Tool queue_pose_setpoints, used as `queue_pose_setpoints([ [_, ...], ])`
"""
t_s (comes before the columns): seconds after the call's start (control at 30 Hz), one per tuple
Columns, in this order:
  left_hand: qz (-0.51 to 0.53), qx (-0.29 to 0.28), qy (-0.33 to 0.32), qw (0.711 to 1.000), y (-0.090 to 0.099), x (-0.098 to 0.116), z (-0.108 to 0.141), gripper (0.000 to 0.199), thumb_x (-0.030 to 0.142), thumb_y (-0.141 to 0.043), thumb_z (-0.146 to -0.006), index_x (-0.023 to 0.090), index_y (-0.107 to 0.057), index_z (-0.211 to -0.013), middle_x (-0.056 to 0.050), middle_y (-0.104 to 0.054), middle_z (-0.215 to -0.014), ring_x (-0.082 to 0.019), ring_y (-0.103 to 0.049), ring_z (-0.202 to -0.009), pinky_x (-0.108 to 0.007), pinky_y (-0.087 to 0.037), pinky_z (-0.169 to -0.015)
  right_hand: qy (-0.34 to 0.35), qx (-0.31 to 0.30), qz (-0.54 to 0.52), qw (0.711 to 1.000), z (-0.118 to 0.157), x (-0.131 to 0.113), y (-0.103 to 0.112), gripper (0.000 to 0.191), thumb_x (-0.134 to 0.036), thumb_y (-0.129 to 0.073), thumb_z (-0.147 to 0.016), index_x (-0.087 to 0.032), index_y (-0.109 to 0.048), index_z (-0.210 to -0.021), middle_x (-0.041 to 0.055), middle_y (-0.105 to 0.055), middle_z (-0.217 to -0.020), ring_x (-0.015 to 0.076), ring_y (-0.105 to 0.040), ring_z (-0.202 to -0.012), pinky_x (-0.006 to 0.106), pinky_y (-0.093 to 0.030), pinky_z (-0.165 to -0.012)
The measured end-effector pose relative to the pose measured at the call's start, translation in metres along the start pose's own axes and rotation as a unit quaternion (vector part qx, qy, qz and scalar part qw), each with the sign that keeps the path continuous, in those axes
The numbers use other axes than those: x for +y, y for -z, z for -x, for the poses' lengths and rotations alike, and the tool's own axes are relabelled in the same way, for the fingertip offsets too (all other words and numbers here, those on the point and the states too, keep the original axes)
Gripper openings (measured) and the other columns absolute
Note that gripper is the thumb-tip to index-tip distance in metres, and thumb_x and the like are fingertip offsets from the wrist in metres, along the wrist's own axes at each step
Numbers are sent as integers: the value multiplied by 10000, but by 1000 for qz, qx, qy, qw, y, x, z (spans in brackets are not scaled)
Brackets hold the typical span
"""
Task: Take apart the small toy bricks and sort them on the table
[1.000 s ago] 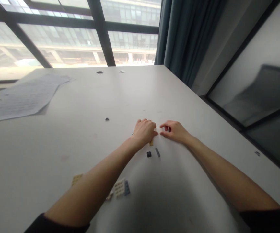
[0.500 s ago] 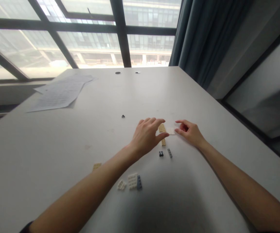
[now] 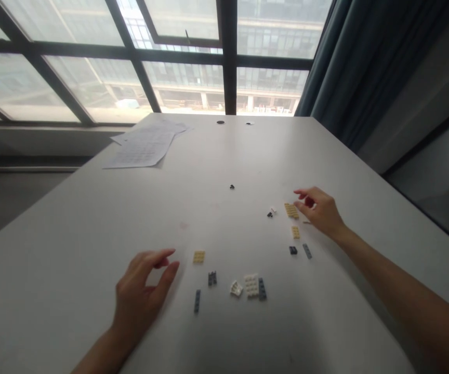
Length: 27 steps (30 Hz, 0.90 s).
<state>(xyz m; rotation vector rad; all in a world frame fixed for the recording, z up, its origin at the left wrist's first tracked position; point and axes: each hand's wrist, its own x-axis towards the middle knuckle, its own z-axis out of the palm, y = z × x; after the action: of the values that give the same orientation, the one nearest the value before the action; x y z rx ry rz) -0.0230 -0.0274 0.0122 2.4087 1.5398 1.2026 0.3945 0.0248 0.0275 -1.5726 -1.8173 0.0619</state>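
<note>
My left hand [image 3: 142, 285] hovers over the left front of the table, thumb and index finger apart with nothing between them. Just right of its fingertips lies a small tan building-brick plate [image 3: 198, 256]. Farther back, my right hand [image 3: 320, 210] has its fingers curled, with a gap between thumb and index finger and no piece visible there. Its thumb tip is beside a larger tan plate [image 3: 291, 210]. Below that sit a smaller tan plate [image 3: 295, 232], a dark brick [image 3: 293, 250] and a narrow grey plate [image 3: 307, 251]. A thin light piece [image 3: 306, 223] shows partly under the right hand.
Toward the front lie a white studded plate [image 3: 251, 285], a blue-grey plate [image 3: 262, 289], a white bracket-like piece [image 3: 236, 289], dark grey pieces [image 3: 212, 278] and a narrow dark strip [image 3: 197, 301]. Small black pieces [image 3: 232, 187] are farther back. Papers [image 3: 142, 148] lie near the window.
My left hand has moved from beside the tan plates to the left front. My right hand stays near the tan plates, fingers still apart. The view has shifted left.
</note>
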Motion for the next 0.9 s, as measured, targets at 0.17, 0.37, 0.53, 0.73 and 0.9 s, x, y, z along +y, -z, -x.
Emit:
queue_pose_setpoints([
  [0.17,27,-39,-45,998,-9,5,-1,124,221,-562,-861,227,-620,-970,-31,-645,-831,-178,-596,-804,-326,-499,-761,85,-166,115,976,-61,-75,-62,397,-212,-560,-877,-182,-527,-1272,84,-559,-1230,145,-622,-853,281,-477,-854],
  [0.37,38,-6,-30,999,-2,-2,0,105,216,-544,-871,210,-619,-943,-28,-635,-776,-168,-590,-760,-316,-490,-735,96,-237,225,940,-100,-107,-124,309,-83,-420,-906,-115,-616,-1142,177,-605,-1159,241,-598,-1013,330,-479,-839],
  [0.53,41,-2,-2,999,-3,-5,-2,101,218,-539,-874,201,-616,-938,-22,-617,-768,-168,-581,-764,-309,-486,-742,118,-264,252,923,-94,-108,-137,317,-16,-384,-888,-27,-656,-1050,242,-639,-1061,285,-577,-1031,365,-472,-842],
  [0.73,61,-78,-54,994,0,-1,-3,98,200,-539,-875,186,-630,-906,-38,-634,-776,-173,-568,-773,-315,-465,-754,119,-250,234,932,-76,-118,-119,313,-12,-393,-875,-44,-680,-995,210,-659,-995,270,-605,-959,347,-474,-809],
  [0.9,86,-207,-118,967,6,5,1,214,299,-588,-861,200,-613,-1049,-74,-652,-948,-202,-567,-894,-343,-451,-835,128,-206,172,955,-26,-131,-74,274,-184,-425,-949,-151,-677,-1051,103,-645,-1034,184,-613,-908,282,-457,-837],
])
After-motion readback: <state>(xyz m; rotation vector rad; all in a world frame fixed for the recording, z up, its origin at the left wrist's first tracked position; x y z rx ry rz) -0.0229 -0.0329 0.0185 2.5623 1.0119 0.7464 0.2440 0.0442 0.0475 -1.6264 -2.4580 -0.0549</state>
